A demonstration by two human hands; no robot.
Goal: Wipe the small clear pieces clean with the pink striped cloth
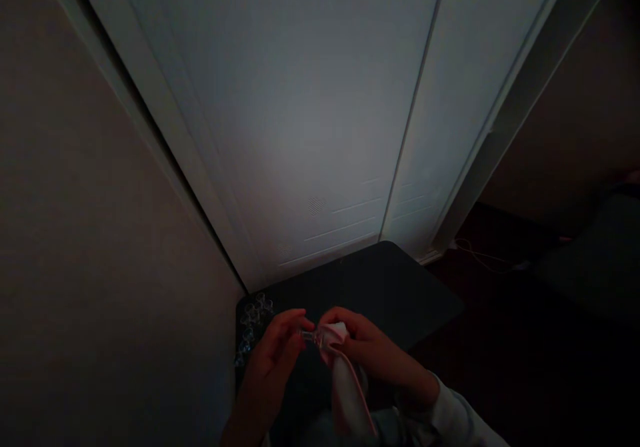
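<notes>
Over the dark table, my left hand [274, 352] pinches one end of a small clear glass-like piece [309, 335] with a narrow stem. My right hand [357, 340] grips a pink and white cloth [345, 380], bunched against the other end of the piece. The cloth's loose part hangs down below my right hand. Part of the clear piece is hidden by the cloth and fingers, so its full shape does not show. Several similar small clear pieces [256, 312] stand in a row on the table's left corner, just beyond my left hand.
The dark table [390, 287] has rounded corners and stands against white wardrobe-like panels [310, 114]. A plain wall [100, 234] rises close on the left. At right, a thin pale cable [480, 257] lies on the dark floor near a large dim shape [590, 267].
</notes>
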